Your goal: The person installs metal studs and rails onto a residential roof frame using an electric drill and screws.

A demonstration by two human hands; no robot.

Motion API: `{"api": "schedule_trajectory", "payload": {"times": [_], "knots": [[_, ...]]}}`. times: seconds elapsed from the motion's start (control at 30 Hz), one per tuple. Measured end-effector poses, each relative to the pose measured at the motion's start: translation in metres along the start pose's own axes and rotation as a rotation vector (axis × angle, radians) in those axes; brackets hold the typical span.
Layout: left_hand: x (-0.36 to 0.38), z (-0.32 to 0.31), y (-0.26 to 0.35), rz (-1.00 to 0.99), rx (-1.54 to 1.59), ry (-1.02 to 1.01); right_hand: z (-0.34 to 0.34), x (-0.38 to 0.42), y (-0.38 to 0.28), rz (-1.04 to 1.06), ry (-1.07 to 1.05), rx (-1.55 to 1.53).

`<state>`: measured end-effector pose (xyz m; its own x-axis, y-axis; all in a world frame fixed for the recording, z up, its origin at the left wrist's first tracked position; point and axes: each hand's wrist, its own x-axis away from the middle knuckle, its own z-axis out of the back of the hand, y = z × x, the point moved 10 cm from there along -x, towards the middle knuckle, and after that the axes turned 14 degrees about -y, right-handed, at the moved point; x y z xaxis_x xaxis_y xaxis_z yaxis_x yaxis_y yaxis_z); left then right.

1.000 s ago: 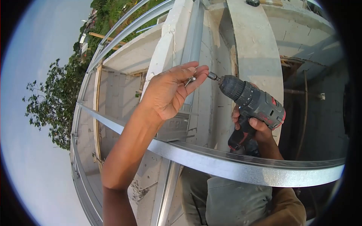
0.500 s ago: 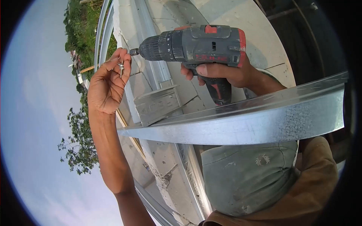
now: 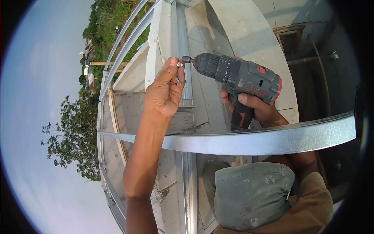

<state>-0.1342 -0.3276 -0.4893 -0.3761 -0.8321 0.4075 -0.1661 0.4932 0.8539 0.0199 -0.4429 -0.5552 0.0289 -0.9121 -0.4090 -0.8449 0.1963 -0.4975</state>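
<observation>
My left hand (image 3: 165, 87) is raised at the centre-left, its thumb and fingers closed in a pinch. Between the fingertips shows the round head of a metal screw (image 3: 179, 65). A second shiny screw (image 3: 178, 80) lies lower, against the curled fingers. Wrapped round the grip of a dark grey and red cordless drill (image 3: 249, 80) is my right hand (image 3: 257, 107), thumb along the near side. The drill points left and slightly upward. Its socket bit (image 3: 187, 59) is right beside the left fingertips and the screw head.
A galvanized metal channel (image 3: 253, 140) crosses below both hands, over my left forearm's level. Further metal profiles (image 3: 181, 43) run along a pale block wall (image 3: 159, 39). Grey-green cloth with an emblem (image 3: 253, 191) lies below. Trees (image 3: 74, 136) and sky are at left.
The view has shifted, so both hands and the drill sit further right and lower. The drill now tilts nose-up, and the screw head has turned to show between the left fingertips.
</observation>
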Motion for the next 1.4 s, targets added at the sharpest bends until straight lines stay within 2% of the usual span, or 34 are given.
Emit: {"api": "schedule_trajectory", "payload": {"times": [0.13, 0.2, 0.33, 0.43, 0.53, 0.6, 0.67, 0.73, 0.8, 0.83, 0.9, 0.97, 1.03, 1.1, 1.27, 1.37, 1.4], "knots": [[0.001, 0.004, 0.006, -0.072, -0.069, 0.066, 0.002, 0.001, -0.002, -0.011, 0.008, -0.012], [0.003, -0.001, 0.007, -0.078, -0.11, 0.063, 0.004, 0.003, 0.003, -0.135, 0.003, 0.103], [0.0, -0.001, 0.006, -0.078, -0.187, 0.007, 0.005, 0.006, 0.009, -0.155, 0.006, 0.042], [0.01, -0.004, 0.009, -0.136, -0.267, 0.073, 0.007, 0.006, 0.006, -0.103, 0.036, -0.023], [0.016, 0.0, 0.004, -0.119, -0.216, 0.097, 0.007, 0.008, 0.013, -0.122, 0.001, 0.1], [0.021, -0.004, 0.007, -0.149, -0.227, 0.133, 0.005, 0.008, 0.008, -0.025, -0.002, 0.369], [0.024, 0.003, 0.013, -0.179, -0.239, 0.172, 0.003, 0.007, 0.011, -0.063, -0.014, 0.292], [0.015, 0.008, 0.003, -0.033, -0.19, 0.046, 0.004, 0.006, 0.014, -0.095, -0.027, 0.218], [0.017, 0.006, -0.001, -0.017, -0.16, 0.033, 0.005, 0.006, 0.025, -0.141, -0.058, -0.159], [0.018, 0.002, -0.003, 0.0, -0.126, 0.015, 0.002, 0.005, 0.026, -0.146, -0.064, -0.162], [0.017, 0.004, 0.003, -0.023, -0.168, 0.037, 0.002, 0.005, 0.018, -0.124, 0.001, 0.099], [0.014, 0.001, 0.007, -0.049, -0.217, 0.038, -0.001, -0.001, 0.015, -0.09, 0.01, 0.18], [0.021, 0.006, 0.007, -0.145, -0.127, 0.131, 0.001, -0.003, 0.009, -0.063, 0.024, 0.261], [0.022, 0.001, 0.005, -0.154, -0.136, 0.133, -0.001, -0.008, 0.014, -0.062, -0.051, 0.061], [0.019, -0.003, 0.002, -0.14, -0.144, 0.124, 0.006, -0.005, 0.02, -0.098, 0.007, 0.083], [0.021, -0.002, 0.003, -0.091, -0.118, 0.147, 0.007, -0.003, 0.023, -0.112, -0.002, -0.015], [0.021, -0.005, -0.001, 0.014, -0.125, 0.102, 0.008, -0.001, 0.026, -0.146, 0.002, -0.095]]}}
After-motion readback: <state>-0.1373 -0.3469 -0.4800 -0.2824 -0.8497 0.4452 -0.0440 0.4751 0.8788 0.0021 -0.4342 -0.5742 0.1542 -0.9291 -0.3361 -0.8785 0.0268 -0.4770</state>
